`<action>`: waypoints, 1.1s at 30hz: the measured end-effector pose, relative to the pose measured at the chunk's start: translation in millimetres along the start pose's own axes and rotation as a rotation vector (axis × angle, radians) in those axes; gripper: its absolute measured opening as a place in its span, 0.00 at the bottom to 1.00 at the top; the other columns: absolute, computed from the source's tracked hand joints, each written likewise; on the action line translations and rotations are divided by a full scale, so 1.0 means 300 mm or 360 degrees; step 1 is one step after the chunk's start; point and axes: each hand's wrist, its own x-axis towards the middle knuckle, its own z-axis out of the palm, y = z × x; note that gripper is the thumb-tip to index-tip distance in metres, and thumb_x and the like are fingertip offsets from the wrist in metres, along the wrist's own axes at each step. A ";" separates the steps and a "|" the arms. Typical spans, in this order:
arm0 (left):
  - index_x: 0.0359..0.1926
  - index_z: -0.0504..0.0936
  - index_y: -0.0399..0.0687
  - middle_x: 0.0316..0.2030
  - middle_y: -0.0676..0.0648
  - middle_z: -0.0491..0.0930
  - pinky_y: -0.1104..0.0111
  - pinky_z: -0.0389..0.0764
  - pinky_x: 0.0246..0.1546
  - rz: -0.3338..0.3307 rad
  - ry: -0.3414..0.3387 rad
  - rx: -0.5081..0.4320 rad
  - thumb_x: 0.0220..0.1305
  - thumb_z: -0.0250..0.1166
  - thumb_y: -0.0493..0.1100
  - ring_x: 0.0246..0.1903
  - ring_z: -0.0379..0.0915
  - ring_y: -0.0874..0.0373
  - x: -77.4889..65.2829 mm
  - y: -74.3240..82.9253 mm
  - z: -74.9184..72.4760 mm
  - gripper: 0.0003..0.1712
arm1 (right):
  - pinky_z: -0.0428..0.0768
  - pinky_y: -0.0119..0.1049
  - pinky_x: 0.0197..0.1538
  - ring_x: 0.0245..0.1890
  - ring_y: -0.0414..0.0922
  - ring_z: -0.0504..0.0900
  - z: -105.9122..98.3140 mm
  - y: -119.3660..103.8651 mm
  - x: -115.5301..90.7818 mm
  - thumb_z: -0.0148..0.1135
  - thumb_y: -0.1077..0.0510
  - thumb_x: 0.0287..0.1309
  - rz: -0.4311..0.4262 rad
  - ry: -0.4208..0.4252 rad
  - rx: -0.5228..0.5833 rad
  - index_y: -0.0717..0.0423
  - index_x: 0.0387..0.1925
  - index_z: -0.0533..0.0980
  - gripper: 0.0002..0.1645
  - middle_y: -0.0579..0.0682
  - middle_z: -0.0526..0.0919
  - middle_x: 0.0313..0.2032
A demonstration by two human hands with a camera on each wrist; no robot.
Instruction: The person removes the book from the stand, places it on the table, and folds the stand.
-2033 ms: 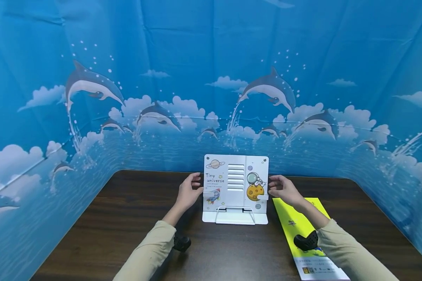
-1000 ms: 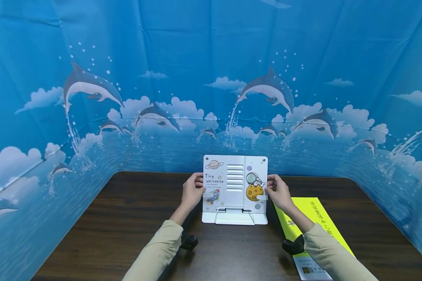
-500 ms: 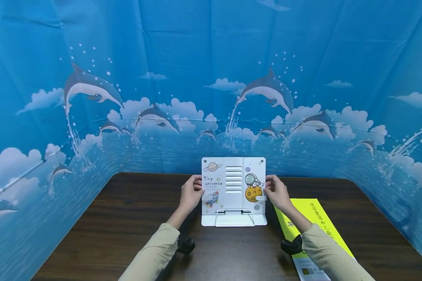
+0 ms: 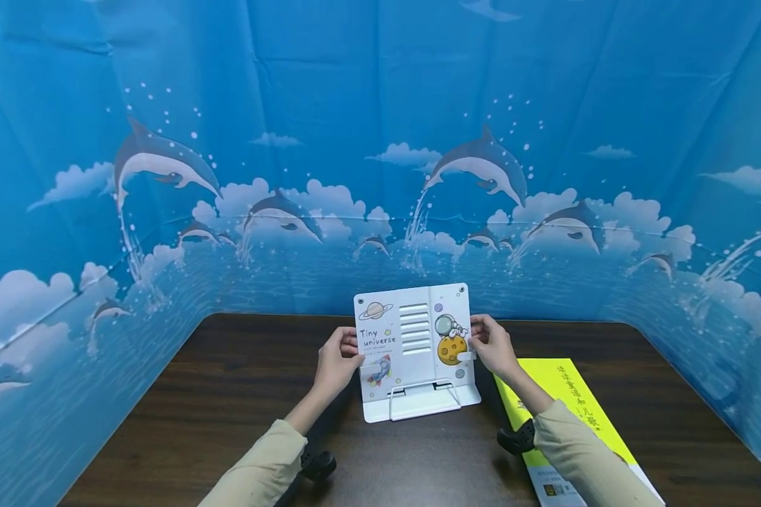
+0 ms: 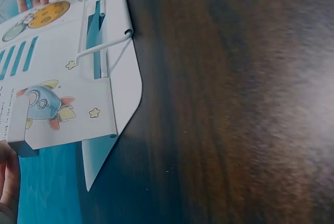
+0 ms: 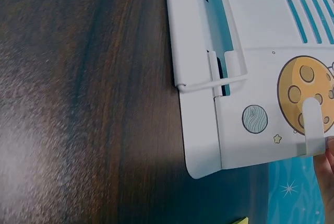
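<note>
We're looking at a white flat-panelled book stand, printed with a space scene, at the middle of the dark brown wood-grain table, towards the far edge. And it sits askew: the left end of its base is nearer to us, the right end farther off. Whether that base touches the wood, we can't tell.

On the left side, the left hand has the panel's left edge pinched, thumb forward beside the small white clip next to the blue rocket print. Over on the right, the right hand grips the opposite edge, thumb by the matching white clip over the orange moon. Along the near side of the stand, we see a white bent-wire support running across the base.

To the right lies a bright yellow book with a pale band at its near end, the right beige sleeve passing over it. Behind it all, at the far side, we have a blue cloth backdrop full of leaping dolphins.
</note>
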 end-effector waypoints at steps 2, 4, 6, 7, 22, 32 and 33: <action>0.44 0.73 0.36 0.34 0.42 0.76 0.66 0.81 0.32 -0.0013 -0.0003 -0.0001 0.44 0.66 0.23 0.30 0.73 0.54 -0.011 0.001 -0.006 0.23 | 0.78 0.39 0.40 0.35 0.49 0.74 0.007 -0.001 0.003 0.55 0.72 0.53 -0.0003 -0.0005 0.0002 0.66 0.51 0.69 0.21 0.58 0.75 0.36; 0.44 0.73 0.36 0.34 0.42 0.76 0.65 0.81 0.33 -0.0029 -0.0008 -0.0008 0.45 0.66 0.24 0.31 0.73 0.54 -0.019 0.005 -0.010 0.23 | 0.78 0.39 0.39 0.35 0.49 0.74 0.012 -0.002 0.008 0.55 0.72 0.53 -0.0013 0.0000 -0.0007 0.65 0.51 0.69 0.21 0.58 0.75 0.36; 0.44 0.72 0.37 0.34 0.42 0.75 0.65 0.81 0.34 -0.0033 -0.0011 -0.0012 0.45 0.66 0.24 0.31 0.73 0.54 -0.027 0.009 -0.011 0.23 | 0.78 0.39 0.39 0.35 0.49 0.74 0.016 -0.004 0.013 0.55 0.72 0.53 -0.0015 0.0009 -0.0013 0.65 0.51 0.69 0.20 0.58 0.75 0.36; 0.44 0.72 0.37 0.34 0.42 0.75 0.65 0.81 0.34 -0.0031 -0.0009 -0.0012 0.45 0.66 0.24 0.31 0.73 0.53 -0.030 0.011 -0.011 0.22 | 0.78 0.39 0.39 0.35 0.49 0.74 0.017 -0.006 0.016 0.55 0.72 0.53 -0.0014 0.0014 -0.0015 0.65 0.50 0.69 0.20 0.58 0.75 0.36; 0.44 0.71 0.35 0.36 0.41 0.73 0.70 0.78 0.31 -0.0100 0.0055 -0.0044 0.48 0.62 0.23 0.35 0.73 0.47 -0.077 0.047 0.007 0.21 | 0.76 0.36 0.35 0.34 0.50 0.74 0.027 -0.007 0.051 0.52 0.72 0.54 0.0006 -0.0043 -0.0004 0.67 0.48 0.70 0.17 0.59 0.75 0.36; 0.44 0.71 0.36 0.35 0.42 0.73 0.72 0.78 0.30 -0.0053 0.0047 -0.0033 0.47 0.63 0.23 0.32 0.73 0.53 -0.084 0.047 0.015 0.21 | 0.77 0.39 0.39 0.36 0.50 0.74 0.024 -0.003 0.050 0.53 0.71 0.56 0.0032 -0.0043 -0.0035 0.67 0.49 0.70 0.17 0.59 0.75 0.37; 0.44 0.71 0.36 0.35 0.42 0.73 0.72 0.78 0.30 -0.0042 0.0042 -0.0025 0.47 0.63 0.23 0.32 0.73 0.53 -0.084 0.046 0.014 0.21 | 0.78 0.39 0.40 0.37 0.50 0.74 0.021 -0.003 0.047 0.53 0.70 0.56 0.0043 -0.0044 -0.0032 0.67 0.49 0.70 0.17 0.59 0.75 0.38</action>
